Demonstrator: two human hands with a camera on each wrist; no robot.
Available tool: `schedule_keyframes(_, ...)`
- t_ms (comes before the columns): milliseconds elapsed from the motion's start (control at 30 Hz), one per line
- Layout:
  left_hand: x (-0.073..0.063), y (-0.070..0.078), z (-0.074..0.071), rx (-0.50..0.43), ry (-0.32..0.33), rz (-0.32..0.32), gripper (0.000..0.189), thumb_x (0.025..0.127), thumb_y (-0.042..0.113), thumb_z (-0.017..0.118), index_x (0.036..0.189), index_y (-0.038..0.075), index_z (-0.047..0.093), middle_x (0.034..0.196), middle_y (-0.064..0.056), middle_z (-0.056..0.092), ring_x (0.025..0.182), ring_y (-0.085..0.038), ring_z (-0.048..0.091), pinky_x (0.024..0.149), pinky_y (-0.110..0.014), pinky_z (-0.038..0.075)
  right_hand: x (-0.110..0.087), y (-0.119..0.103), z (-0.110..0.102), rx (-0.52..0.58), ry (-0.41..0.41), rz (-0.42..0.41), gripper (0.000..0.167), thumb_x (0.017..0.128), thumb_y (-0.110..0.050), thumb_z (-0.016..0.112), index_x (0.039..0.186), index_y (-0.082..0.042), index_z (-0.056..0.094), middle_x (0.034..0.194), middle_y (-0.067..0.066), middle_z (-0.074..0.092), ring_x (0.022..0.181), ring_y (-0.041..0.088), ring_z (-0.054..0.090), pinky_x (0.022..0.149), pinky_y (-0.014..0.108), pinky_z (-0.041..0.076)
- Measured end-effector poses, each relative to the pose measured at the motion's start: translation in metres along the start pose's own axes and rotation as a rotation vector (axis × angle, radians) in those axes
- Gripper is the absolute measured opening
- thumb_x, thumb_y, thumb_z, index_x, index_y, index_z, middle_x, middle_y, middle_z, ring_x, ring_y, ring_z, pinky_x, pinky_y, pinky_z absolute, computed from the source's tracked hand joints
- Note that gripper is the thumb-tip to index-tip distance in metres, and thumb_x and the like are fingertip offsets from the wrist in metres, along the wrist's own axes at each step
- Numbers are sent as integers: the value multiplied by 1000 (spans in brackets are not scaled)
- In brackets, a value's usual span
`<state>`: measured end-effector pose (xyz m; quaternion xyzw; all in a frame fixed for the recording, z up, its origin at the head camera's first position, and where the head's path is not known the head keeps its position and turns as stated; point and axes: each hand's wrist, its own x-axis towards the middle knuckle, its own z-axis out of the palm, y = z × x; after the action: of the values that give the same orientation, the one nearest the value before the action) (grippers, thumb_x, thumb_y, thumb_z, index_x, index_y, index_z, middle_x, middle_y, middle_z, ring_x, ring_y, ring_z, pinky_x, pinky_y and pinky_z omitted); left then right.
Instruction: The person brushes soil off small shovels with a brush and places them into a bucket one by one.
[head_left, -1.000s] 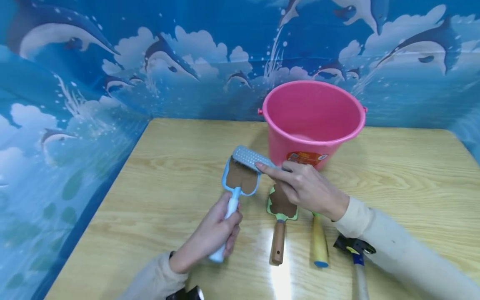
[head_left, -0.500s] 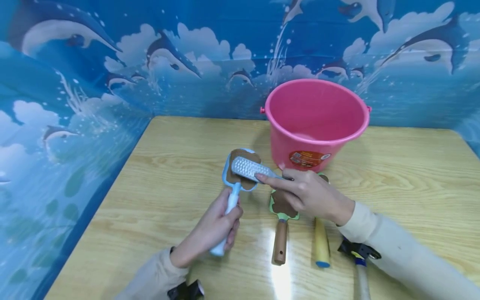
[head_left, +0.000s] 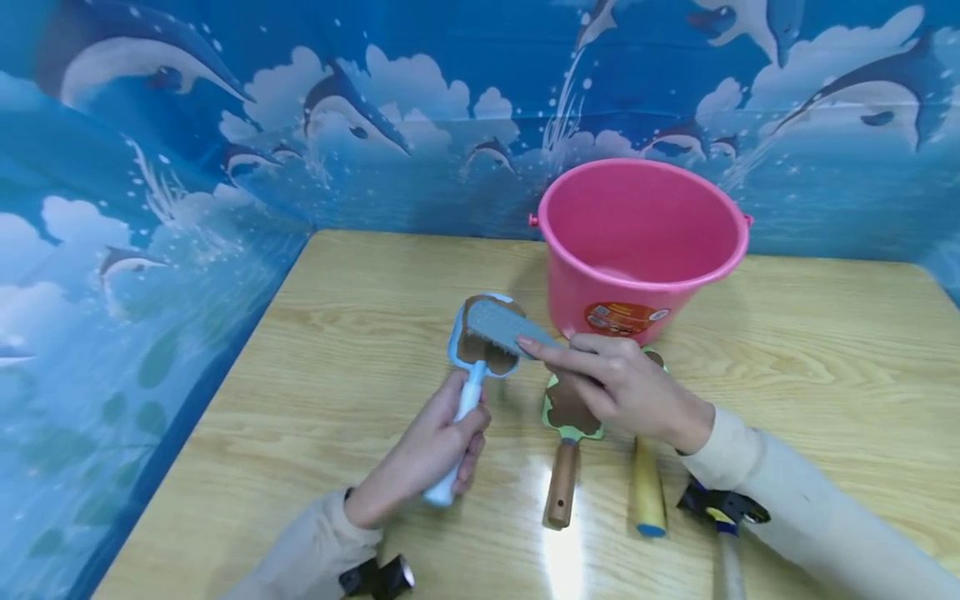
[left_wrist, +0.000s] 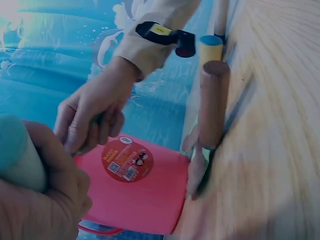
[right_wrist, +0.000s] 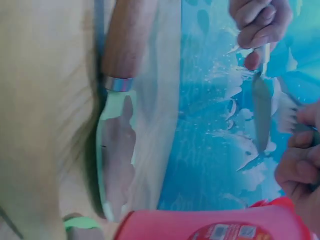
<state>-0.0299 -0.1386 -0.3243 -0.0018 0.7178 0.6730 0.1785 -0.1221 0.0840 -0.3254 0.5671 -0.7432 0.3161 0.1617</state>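
In the head view my left hand (head_left: 442, 442) grips the light blue handle of a small shovel (head_left: 471, 392), its blade raised and coated with brown muddy stuff. My right hand (head_left: 618, 383) holds a blue brush (head_left: 498, 325), index finger stretched along its back. The brush head overlaps the shovel's blade. From the right wrist view, the pale bristles (right_wrist: 287, 114) point at the blade (right_wrist: 262, 112), seen nearly edge-on. A green trowel (head_left: 561, 487) with a wooden handle and brown patches lies under the right hand, which partly covers it.
A pink bucket (head_left: 626, 308) stands upright behind the right hand. Right of the trowel lie a yellow-handled tool (head_left: 648, 492) and a grey-handled one (head_left: 729, 562), partly hidden by the right arm. A dolphin-print sheet (head_left: 420, 200) borders the wooden table (head_left: 300, 400).
The brush has moved from the blade's far edge towards the handle, then slightly back, tilting as it goes. The left hand keeps its grip on the shovel.
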Motion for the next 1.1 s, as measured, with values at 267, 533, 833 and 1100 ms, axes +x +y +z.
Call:
schedule_keyframes(267, -6, 4, -2, 157, 31, 58, 11, 96, 3, 42, 106, 2, 39, 55, -5, 43, 35, -14, 42, 28, -35, 41, 2, -15, 3, -183, -151, -18, 42, 96, -13, 52, 138, -17, 54, 70, -5, 38, 48, 1, 22, 42, 11, 20)
schedule_keyframes(533, -5, 9, -2, 52, -1, 30, 13, 95, 3, 41, 107, 3, 36, 59, -4, 42, 36, -12, 39, 29, -28, 37, 2, -13, 1, -73, -106, 11, 49, 96, -11, 53, 144, -20, 47, 68, -8, 40, 51, 0, 28, 44, 10, 24)
schedule_keyframes(833, 2, 11, 0, -50, -40, -8, 16, 95, 2, 40, 110, 3, 33, 61, -3, 40, 38, -12, 38, 32, -24, 36, 4, -8, -4, -138, -29, 10, 43, 104, -21, 31, 141, -19, 50, 64, -8, 34, 50, -1, 24, 41, 11, 21)
schedule_keyframes(1100, 1, 9, -2, 122, -6, 41, 14, 97, 4, 42, 111, 2, 38, 57, -4, 43, 37, -12, 41, 30, -28, 40, 6, -11, -10, -231, -101, -29, 39, 102, -18, 36, 133, -18, 58, 64, -6, 35, 47, 1, 18, 42, 12, 14)
